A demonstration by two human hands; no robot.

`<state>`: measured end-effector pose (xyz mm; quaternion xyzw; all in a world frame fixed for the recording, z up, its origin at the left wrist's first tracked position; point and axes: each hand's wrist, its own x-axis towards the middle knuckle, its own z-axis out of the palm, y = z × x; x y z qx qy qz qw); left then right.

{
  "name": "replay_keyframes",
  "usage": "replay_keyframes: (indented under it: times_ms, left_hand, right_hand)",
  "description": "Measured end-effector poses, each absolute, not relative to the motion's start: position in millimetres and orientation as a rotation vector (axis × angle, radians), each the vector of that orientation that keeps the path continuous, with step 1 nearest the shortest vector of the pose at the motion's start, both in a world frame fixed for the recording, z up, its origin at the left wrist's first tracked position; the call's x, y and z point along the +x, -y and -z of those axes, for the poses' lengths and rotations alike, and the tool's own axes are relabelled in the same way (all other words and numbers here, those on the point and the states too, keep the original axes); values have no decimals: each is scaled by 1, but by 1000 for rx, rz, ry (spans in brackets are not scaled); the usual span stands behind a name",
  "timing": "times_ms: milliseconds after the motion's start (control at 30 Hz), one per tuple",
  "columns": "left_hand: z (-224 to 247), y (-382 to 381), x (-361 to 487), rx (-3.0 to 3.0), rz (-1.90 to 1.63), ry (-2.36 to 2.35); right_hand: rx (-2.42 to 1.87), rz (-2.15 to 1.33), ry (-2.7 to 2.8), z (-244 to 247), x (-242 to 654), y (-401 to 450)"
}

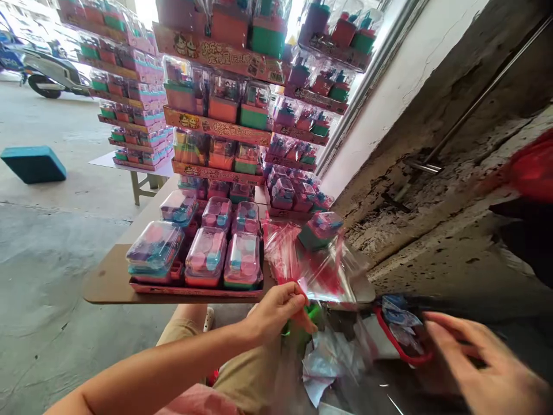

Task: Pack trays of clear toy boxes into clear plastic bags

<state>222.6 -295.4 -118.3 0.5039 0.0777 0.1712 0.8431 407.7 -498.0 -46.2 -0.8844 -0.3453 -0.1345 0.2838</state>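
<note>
My left hand is closed in a pinch at the table's front edge. Clear plastic film seems to hang from its fingers, though blur hides its outline. To the right, my right hand is smeared by motion, so what its fingers hold, if anything, does not show. Flat clear plastic bags with pink parts lie on the table beyond my left hand. On them sits one clear-lidded box with a green base. Left of these, a shallow tray carries several clear-lidded toy boxes.
Stacked trays of wrapped boxes rise at the table's back, with another stack farther left. A red-rimmed bin and loose plastic scraps are below. A stained wall borders the right side. A blue block lies left.
</note>
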Motion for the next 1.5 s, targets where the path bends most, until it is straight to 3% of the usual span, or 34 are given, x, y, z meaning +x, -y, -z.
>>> replay_keyframes:
  times_ms: [133, 333, 400, 533, 700, 933, 1500]
  left_hand:
    - [117, 307, 226, 1122, -224, -120]
    - [109, 295, 215, 1324, -218, -75]
    - [110, 288, 212, 1416, -285, -125]
    - [116, 281, 211, 1632, -423, -348]
    - [116, 285, 211, 2084, -971, -446]
    - [104, 287, 211, 1880, -649, -350]
    - [118, 301, 226, 1822, -570, -595]
  right_hand:
    - [-2082, -208, 1346, 52, 348, 443]
    - [-1657, -1095, 1059, 82, 350, 401]
    - [-1522, -1228, 928, 86, 351, 397]
    - [-1531, -1106, 798, 86, 342, 394]
    - [-1712, -858, 891, 82, 327, 395]
    - [-1857, -463, 1264, 78, 311, 397]
    - [-1931, 172, 1421, 76, 315, 428]
